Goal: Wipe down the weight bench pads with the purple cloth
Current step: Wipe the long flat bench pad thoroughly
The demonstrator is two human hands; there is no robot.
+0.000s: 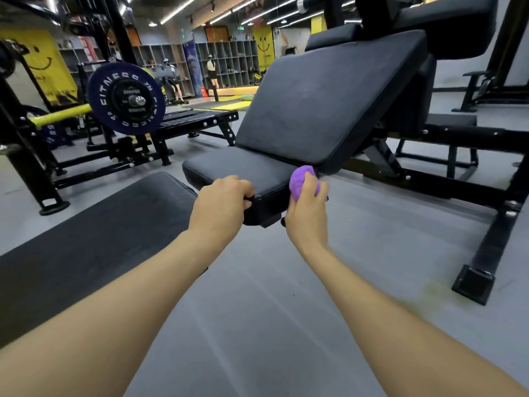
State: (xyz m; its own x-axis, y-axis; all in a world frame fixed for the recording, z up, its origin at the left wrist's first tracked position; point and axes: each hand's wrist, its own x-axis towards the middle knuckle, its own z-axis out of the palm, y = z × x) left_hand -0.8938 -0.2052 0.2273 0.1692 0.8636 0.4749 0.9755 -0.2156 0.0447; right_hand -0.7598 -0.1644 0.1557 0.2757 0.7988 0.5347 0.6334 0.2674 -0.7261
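A black weight bench stands ahead with a flat seat pad point(246, 170) and a large tilted back pad point(329, 101). My right hand point(307, 213) grips the bunched purple cloth point(300, 181) against the near right corner of the seat pad, just below the back pad's lower edge. My left hand point(220, 202) grips the front edge of the seat pad, fingers curled over its rim. A smaller head pad point(332, 38) sits above the back pad.
A second black pad point(94, 233) lies low to my left. A machine with a blue weight plate point(126, 98) and yellow bar stands at far left. The bench's black steel frame point(469, 179) runs to the right, with a foot point(472, 282) on the grey floor.
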